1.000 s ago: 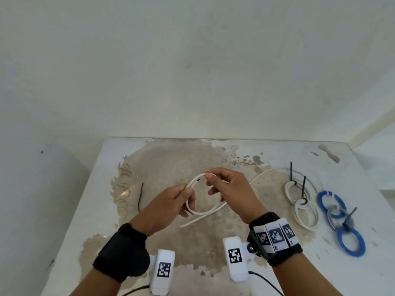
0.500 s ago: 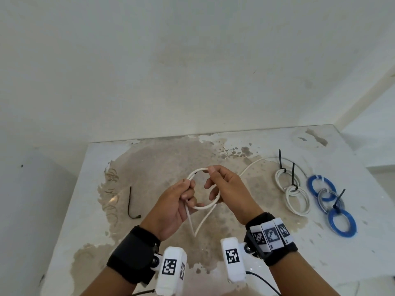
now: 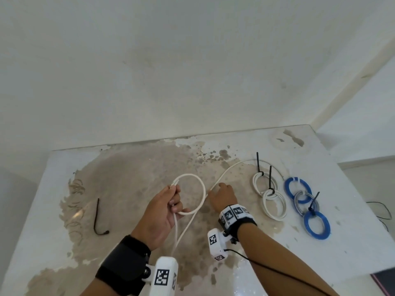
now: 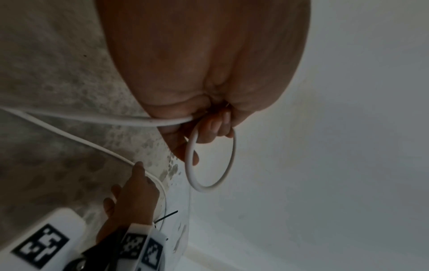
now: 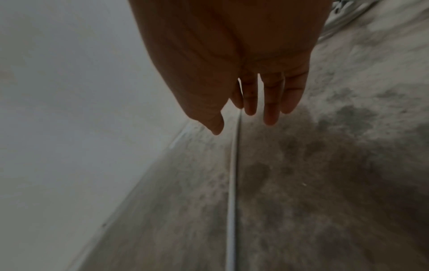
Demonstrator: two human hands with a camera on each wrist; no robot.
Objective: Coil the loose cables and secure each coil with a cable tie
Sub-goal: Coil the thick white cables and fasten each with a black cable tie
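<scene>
The left hand (image 3: 163,210) grips the white cable (image 3: 203,189) above the middle of the table (image 3: 352,210), fingers curled round it where a single round loop closes; the loop stands up beyond the knuckles, and the left wrist view shows it hanging off the curled fingers (image 4: 216,128). From that grip one strand drops toward the near edge, and another runs right and far, past the right hand (image 3: 223,196). The right hand lies low over that far strand with fingers straight and spread, as the right wrist view shows; the cable passes just under the fingertips (image 5: 270,117), and whether they touch it I cannot tell. The strand then curves on toward the far right, behind the tied white coils (image 3: 269,195), two rings each cinched with an upright black cable tie (image 3: 258,164). Just right of them lie tied blue coils (image 3: 316,225) with a grey ring between. A loose black cable tie (image 3: 97,216) lies well apart on the left, bent into a hook at its near end
</scene>
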